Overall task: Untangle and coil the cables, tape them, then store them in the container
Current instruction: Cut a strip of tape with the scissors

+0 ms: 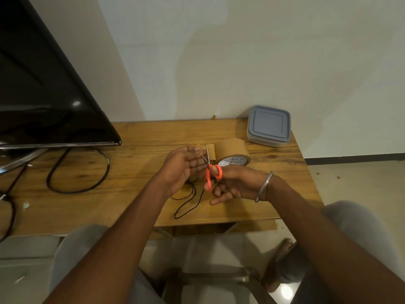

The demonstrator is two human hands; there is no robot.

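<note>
A brown tape roll point(232, 152) lies on the wooden table point(140, 137), with a strip of tape point(211, 151) pulled out to its left. My left hand point(183, 166) pinches the free end of that strip. My right hand point(233, 185) holds orange-handled scissors point(210, 172), their blades open around the strip. A thin black cable point(188, 202) lies loose on the table under my hands. The lidded plastic container point(269, 125) sits at the table's far right corner.
A black TV screen point(43, 95) stands at the left on a metal stand. A thicker black cable point(79, 172) loops on the table in front of it. More cable hangs off the table's left edge point(8, 207). My knees are below the table's front edge.
</note>
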